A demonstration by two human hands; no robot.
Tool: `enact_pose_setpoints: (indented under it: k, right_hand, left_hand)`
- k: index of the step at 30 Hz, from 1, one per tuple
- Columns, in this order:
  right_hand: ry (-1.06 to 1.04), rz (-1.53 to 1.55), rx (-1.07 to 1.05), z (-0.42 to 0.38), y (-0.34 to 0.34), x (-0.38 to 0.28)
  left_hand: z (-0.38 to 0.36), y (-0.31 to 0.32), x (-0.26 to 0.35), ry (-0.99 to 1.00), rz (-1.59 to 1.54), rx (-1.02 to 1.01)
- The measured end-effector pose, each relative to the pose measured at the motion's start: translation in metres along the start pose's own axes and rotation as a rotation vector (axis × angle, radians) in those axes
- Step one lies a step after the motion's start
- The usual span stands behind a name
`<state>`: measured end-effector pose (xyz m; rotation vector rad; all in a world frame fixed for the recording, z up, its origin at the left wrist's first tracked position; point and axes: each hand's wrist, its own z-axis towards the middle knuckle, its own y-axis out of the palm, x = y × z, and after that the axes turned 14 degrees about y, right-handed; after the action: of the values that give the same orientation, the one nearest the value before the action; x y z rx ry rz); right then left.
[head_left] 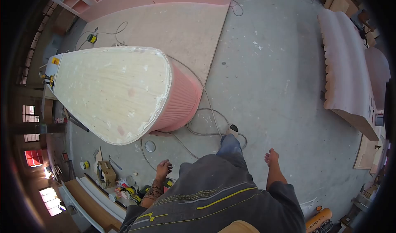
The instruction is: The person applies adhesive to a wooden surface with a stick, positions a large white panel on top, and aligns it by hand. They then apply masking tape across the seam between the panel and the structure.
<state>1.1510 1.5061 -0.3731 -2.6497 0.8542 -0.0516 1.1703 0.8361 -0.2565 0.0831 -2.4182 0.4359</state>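
My left hand (163,169) hangs low in front of me, with its fingers loosely bent and apart and nothing seen in it. On the other side, my right hand (271,157) swings free above the floor, fingers slightly curled and holding nothing. Ahead of my left hand stands a large counter with a pale wooden top (119,88), rounded at the near end and smeared white along its edge. Its ribbed side (181,97) is pink. Neither hand touches it. A round metal lid (150,146) lies on the floor near my left hand.
A cable (210,105) loops over the floor around my foot (233,129). A cardboard box (106,174) and several cans and tools lie at left. A sander-like green tool (91,38) rests on the board (181,31). A scalloped panel unit (344,60) stands right, an orange machine (319,220) behind.
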Motion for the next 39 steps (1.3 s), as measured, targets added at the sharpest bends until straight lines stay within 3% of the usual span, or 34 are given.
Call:
enact_pose_setpoints:
  k: [4,9,11,14,18,20,21,23,24,26,30,31,32,34,36,39]
  right_hand:
    - [-0.080,-0.095,0.001,-0.001,-0.004,-0.084]
    - [-0.253,-0.077,-0.075,-0.063,0.056,-0.201]
    - [-0.368,-0.190,-0.145,-0.073,0.075,-0.238]
    - [-0.452,-0.284,-0.148,-0.093,0.094,-0.275]
    - [-0.392,-0.280,-0.098,-0.093,0.096,-0.294]
    - [-0.367,-0.370,-0.001,-0.099,0.087,-0.296]
    - [-0.369,-0.478,0.052,-0.100,0.085,-0.302]
    - [-0.414,-0.569,0.062,-0.091,0.081,-0.341]
    - [-0.455,-0.627,0.065,-0.082,0.065,-0.363]
    - [-0.533,-0.732,0.058,-0.070,0.060,-0.399]
    - [-0.678,-0.927,0.044,-0.045,0.117,-0.461]
    - [-0.719,-0.979,0.040,-0.051,0.117,-0.476]
    - [-0.715,-0.905,0.001,-0.054,0.128,-0.501]
    - [-0.721,-0.859,-0.050,-0.105,0.182,-0.558]
    - [-0.464,-0.617,-0.073,-0.157,0.236,-0.606]
    - [-0.480,-0.785,-0.103,-0.156,0.286,-0.682]
  left_hand:
    - [0.000,0.051,0.052,0.008,0.093,-0.062]
    - [0.003,0.101,0.080,-0.078,0.097,-0.065]
    - [0.005,0.121,0.100,0.049,0.314,-0.156]
    - [0.045,0.147,0.090,0.117,0.431,-0.239]
    - [0.084,0.197,0.160,0.117,0.453,-0.303]
    - [0.133,0.219,0.150,0.334,0.523,-0.385]
    - [0.156,0.228,0.151,0.321,0.503,-0.374]
    - [0.192,0.246,0.161,0.549,0.659,-0.551]
    - [0.199,0.255,0.174,0.537,0.643,-0.542]
    - [0.215,0.274,0.201,0.427,0.467,-0.336]
    - [0.228,0.296,0.267,0.354,0.363,-0.228]
    - [0.232,0.302,0.279,0.198,0.179,-0.183]
    - [0.236,0.309,0.290,0.042,-0.008,-0.134]
    - [0.254,0.320,0.298,0.005,-0.106,-0.078]
    - [0.266,0.334,0.319,-0.067,-0.218,0.006]
    - [0.274,0.360,0.361,-0.019,-0.301,0.148]
